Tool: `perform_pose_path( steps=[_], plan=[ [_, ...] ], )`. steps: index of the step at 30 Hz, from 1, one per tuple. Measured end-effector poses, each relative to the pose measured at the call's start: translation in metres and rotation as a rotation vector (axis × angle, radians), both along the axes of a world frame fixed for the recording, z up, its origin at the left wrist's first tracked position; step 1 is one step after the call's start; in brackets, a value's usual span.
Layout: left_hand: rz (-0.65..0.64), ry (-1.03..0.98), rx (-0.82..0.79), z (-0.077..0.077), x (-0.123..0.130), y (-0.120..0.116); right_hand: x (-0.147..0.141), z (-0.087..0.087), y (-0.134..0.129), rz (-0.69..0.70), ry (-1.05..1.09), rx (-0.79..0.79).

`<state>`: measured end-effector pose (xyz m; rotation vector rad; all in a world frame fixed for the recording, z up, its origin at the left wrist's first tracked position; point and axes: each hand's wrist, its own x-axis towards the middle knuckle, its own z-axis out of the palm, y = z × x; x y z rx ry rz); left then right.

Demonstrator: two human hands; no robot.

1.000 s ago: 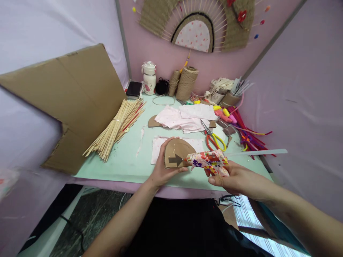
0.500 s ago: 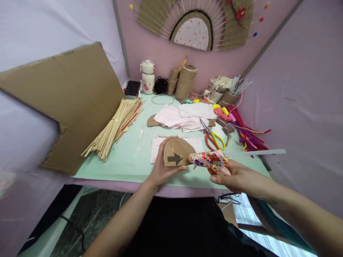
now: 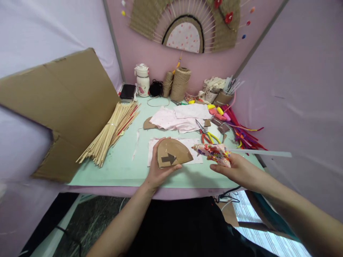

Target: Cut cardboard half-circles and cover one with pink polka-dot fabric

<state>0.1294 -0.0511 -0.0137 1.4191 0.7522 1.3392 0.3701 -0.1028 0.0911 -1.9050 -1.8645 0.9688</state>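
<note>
My left hand (image 3: 158, 171) grips a half-round piece of cardboard (image 3: 179, 150) by its left side, thumb along the bottom edge. A dark arrow is printed on the cardboard, and thin shiny marks show on its face. In my right hand (image 3: 238, 171) is a glue gun (image 3: 213, 152) with a floral covering, its nozzle pointing left, a short gap from the cardboard's right tip. A long translucent glue stick (image 3: 262, 153) sticks out of its back. Beneath the cardboard a piece of spotted fabric (image 3: 197, 158) lies flat on the table (image 3: 112, 176).
Behind are pink fabric pieces (image 3: 171, 119) and scissors (image 3: 206, 134). A bundle of wooden sticks (image 3: 108, 134) and a large cardboard sheet (image 3: 69, 96) stand left. Pipe cleaners (image 3: 246, 137) lie right. Twine spools (image 3: 180, 84) and a white bottle (image 3: 143, 82) line the back.
The glue gun's nozzle, earlier at the cardboard's right edge, has come away from it to the right. My left hand still holds the cardboard, and the view has shifted slightly.
</note>
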Motion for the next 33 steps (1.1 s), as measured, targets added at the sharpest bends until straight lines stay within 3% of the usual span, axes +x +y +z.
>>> perform_pose_path(
  steps=[6, 11, 16, 20, 26, 33],
  plan=[
    [0.042, -0.001, -0.021, -0.001, 0.002, 0.000, 0.037, -0.024, -0.014, -0.367, -0.199, 0.266],
    [0.056, -0.021, -0.056, -0.003, 0.003, 0.001, 0.090, -0.066, -0.023, -0.495, -0.354, 0.240],
    [0.072, 0.001, -0.069, -0.003, 0.004, 0.003, 0.134, -0.106, -0.027, -0.436, -0.434, 0.153],
    [0.070, -0.017, -0.134, -0.005, 0.006, 0.004, 0.159, -0.123, -0.021, -0.392, -0.475, 0.283],
    [0.076, -0.001, -0.200, 0.003, 0.001, 0.003, 0.183, -0.135, -0.008, -0.389, -0.457, 0.368],
    [0.094, -0.017, -0.173, 0.023, -0.016, 0.015, 0.184, -0.135, -0.012, -0.389, -0.441, 0.447]
  ],
)
